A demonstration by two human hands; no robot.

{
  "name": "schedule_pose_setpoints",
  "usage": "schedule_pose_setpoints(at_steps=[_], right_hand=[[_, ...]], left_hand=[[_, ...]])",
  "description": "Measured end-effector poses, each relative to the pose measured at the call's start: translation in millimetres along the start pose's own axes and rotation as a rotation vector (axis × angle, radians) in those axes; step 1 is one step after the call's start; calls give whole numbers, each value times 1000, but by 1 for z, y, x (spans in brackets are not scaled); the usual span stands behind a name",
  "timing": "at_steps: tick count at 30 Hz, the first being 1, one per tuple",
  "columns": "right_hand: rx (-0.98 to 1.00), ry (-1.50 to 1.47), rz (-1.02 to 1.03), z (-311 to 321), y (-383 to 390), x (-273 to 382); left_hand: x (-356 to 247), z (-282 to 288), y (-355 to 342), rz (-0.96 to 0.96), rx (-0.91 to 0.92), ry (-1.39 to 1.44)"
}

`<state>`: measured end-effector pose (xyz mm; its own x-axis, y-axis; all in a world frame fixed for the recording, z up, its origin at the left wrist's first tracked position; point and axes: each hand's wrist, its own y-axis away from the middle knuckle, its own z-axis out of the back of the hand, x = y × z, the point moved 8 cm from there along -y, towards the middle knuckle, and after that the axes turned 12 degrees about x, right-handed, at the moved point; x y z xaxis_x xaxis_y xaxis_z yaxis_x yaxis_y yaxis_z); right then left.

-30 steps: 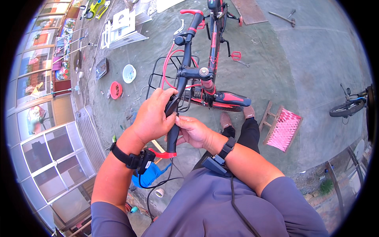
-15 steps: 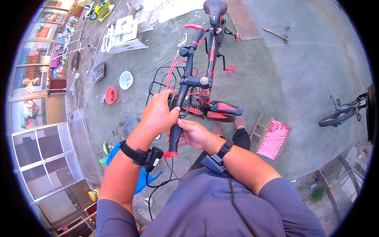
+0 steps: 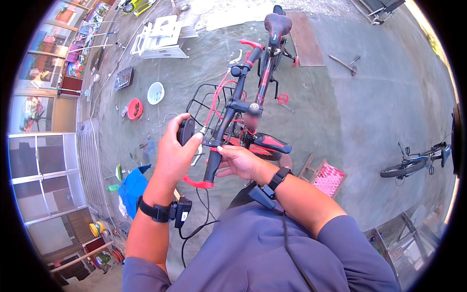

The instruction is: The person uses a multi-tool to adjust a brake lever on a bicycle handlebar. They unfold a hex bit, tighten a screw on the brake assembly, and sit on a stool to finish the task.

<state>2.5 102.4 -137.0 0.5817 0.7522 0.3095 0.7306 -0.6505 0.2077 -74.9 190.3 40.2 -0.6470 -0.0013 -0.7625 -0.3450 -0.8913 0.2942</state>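
My left hand (image 3: 176,152) is closed on a small black part (image 3: 186,130), held just left of the bicycle handlebar (image 3: 226,118); a pale cable end shows beside its thumb. My right hand (image 3: 238,160) is at the near end of the bar, thumb by the clamp at the black grip (image 3: 211,165), fingers curled beneath it. A red curved bar end (image 3: 198,184) sticks out below the grip. The bicycle (image 3: 265,78) lies ahead, with red cables, a saddle (image 3: 278,27) and a black wire basket (image 3: 193,104).
A white bowl (image 3: 155,92), red basin (image 3: 134,109), blue bag (image 3: 129,192) and white folded furniture (image 3: 160,38) are at left. A pink woven stool (image 3: 329,179) stands near my feet. A hammer (image 3: 344,65) and a second bicycle (image 3: 407,168) lie at right.
My left hand has moved left, away from the bar, with the black part. My right hand stays at the grip. The view has shifted, showing more beyond the saddle.
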Motion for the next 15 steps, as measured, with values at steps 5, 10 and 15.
schedule_pose_setpoints(at_steps=[5,10,15], right_hand=[[-31,191,-146,-6,18,16],[-60,297,-131,16,57,42],[-138,321,-109,50,109,74]], left_hand=[[22,-10,55,129,-106,188],[31,-24,93,202,-213,335],[41,-35,116,198,-312,342]])
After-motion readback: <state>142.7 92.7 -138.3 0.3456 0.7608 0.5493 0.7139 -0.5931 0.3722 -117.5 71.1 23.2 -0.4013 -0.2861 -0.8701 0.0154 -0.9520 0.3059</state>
